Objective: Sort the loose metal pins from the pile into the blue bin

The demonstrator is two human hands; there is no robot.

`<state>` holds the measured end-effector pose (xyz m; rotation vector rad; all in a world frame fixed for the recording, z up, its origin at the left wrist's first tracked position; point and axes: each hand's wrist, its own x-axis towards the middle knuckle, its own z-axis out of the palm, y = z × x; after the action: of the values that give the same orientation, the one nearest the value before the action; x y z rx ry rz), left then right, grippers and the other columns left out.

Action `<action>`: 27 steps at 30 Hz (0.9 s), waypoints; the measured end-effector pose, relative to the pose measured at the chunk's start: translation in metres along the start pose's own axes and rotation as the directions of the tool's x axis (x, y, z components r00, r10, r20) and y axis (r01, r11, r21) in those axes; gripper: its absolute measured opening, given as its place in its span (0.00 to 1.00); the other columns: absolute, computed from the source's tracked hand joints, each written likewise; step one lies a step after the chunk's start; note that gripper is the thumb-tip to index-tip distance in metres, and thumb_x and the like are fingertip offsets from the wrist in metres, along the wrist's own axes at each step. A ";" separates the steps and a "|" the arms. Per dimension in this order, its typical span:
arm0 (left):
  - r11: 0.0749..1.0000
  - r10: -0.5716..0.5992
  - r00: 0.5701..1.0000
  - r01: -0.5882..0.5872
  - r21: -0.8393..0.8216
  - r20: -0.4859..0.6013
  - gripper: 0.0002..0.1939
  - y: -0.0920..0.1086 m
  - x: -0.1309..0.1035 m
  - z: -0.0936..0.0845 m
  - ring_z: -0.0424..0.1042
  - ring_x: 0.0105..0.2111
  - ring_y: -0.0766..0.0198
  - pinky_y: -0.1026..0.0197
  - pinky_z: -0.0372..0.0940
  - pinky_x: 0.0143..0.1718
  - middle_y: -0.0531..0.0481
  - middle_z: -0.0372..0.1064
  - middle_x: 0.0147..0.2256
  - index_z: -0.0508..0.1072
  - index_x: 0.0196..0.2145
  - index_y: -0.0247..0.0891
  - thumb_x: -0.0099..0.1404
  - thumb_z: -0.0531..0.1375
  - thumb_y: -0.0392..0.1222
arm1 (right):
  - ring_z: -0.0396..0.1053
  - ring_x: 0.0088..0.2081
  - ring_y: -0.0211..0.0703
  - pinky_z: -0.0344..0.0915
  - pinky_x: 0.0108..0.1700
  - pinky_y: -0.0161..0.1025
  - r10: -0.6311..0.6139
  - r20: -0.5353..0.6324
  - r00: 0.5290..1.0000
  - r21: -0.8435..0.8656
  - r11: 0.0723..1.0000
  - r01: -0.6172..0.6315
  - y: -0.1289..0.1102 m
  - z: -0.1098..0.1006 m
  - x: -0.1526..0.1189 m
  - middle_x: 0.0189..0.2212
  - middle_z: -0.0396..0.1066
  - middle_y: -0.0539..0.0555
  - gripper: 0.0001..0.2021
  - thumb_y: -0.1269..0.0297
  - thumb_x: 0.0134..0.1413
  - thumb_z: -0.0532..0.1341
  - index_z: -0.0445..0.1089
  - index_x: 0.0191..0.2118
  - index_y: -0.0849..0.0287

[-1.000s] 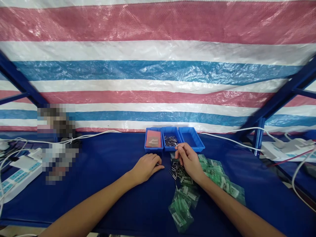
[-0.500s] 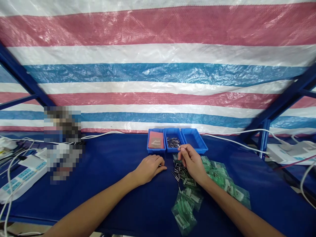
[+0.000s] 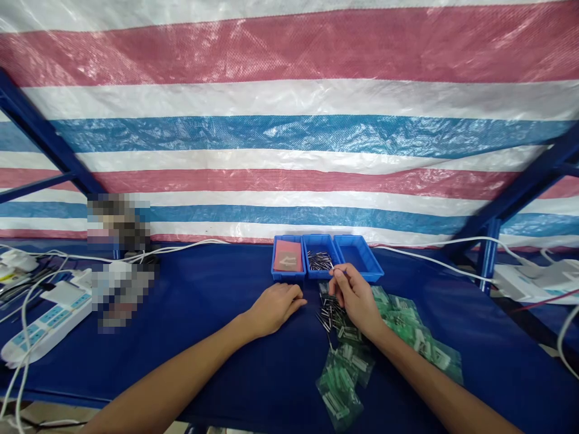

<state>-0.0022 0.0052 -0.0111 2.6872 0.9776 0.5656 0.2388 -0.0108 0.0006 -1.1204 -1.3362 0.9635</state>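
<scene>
My left hand rests on the blue table in front of the left bin, its fingers curled together; anything inside them is hidden. My right hand is pinched at the front edge of the bins, and what its fingertips hold is too small to name. Thin dark metal pieces fill part of the middle blue bin. The left bin holds a pink block with a small clear bag on it. More loose metal pieces lie on the table just left of my right hand.
Green plastic bags lie in front of my right hand, and others to its right. The right blue bin stands behind it. Power strips and white cables lie at the far left, more at right.
The whole view has shifted slightly, moving things a little to the right. Both hands keep nearly the same places and poses.
</scene>
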 end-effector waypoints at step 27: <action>0.999 0.030 1.000 -0.030 -0.024 -0.008 0.15 -0.001 -0.001 0.001 0.73 0.36 0.60 0.58 0.62 0.41 0.51 0.75 0.38 0.67 0.41 0.39 0.83 0.52 0.52 | 0.56 0.18 0.36 0.53 0.19 0.35 0.010 0.008 1.000 0.005 1.000 -0.010 -0.002 0.002 -0.002 0.23 0.65 0.45 0.19 0.42 0.70 0.61 0.68 0.42 0.53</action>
<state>-0.0036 0.0055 -0.0124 2.6852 0.9278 0.5904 0.2367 -0.0134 0.0018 -1.1215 -1.3356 0.9791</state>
